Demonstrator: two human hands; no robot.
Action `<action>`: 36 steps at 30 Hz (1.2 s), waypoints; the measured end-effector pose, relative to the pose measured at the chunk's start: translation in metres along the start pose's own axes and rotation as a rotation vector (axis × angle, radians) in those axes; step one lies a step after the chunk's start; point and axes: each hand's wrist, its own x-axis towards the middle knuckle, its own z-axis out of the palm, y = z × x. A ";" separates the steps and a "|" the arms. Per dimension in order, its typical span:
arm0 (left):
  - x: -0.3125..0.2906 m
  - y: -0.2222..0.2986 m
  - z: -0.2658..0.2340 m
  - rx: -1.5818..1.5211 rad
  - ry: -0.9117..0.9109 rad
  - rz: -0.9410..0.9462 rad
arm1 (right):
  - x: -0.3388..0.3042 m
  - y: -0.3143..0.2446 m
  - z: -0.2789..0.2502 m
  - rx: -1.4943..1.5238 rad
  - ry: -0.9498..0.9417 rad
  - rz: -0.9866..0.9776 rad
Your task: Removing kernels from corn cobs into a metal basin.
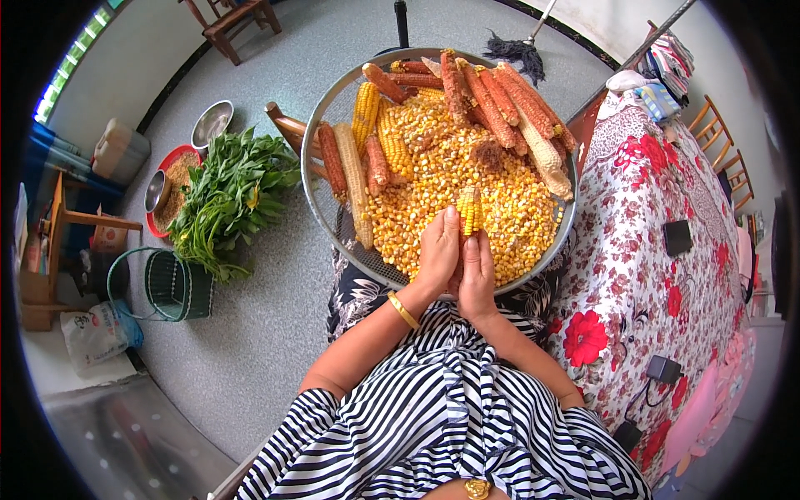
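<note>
A partly shelled corn cob (471, 210) points away from me, pressed between my two hands over the near side of a round metal sieve tray (312, 197). My left hand (438, 250), with a gold bangle at its wrist, closes on the cob from the left. From the right, my right hand (477, 271) wraps its lower end. Loose yellow kernels (433, 167) cover the tray. Bare reddish cobs (493, 108) pile along its far and right side. At the left lie cobs with yellow kernels (365, 112) and a pale bare cob (354, 187).
Leafy greens (229, 192) lie on the floor to the left, beside a green basket (177, 287), a red basin (158, 223) and a metal bowl (212, 123). A flowered cloth (617, 275) spreads along my right with a black box (677, 237) on it. A mop (517, 52) stands far off.
</note>
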 end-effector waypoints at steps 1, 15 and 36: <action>0.000 0.001 -0.001 -0.047 -0.022 -0.023 | 0.000 0.000 -0.001 0.067 -0.023 0.045; 0.003 0.012 0.006 0.291 -0.030 0.108 | 0.002 0.009 -0.009 0.056 -0.020 0.075; 0.020 0.017 -0.003 0.230 -0.226 -0.100 | 0.013 -0.009 -0.017 0.191 -0.105 0.176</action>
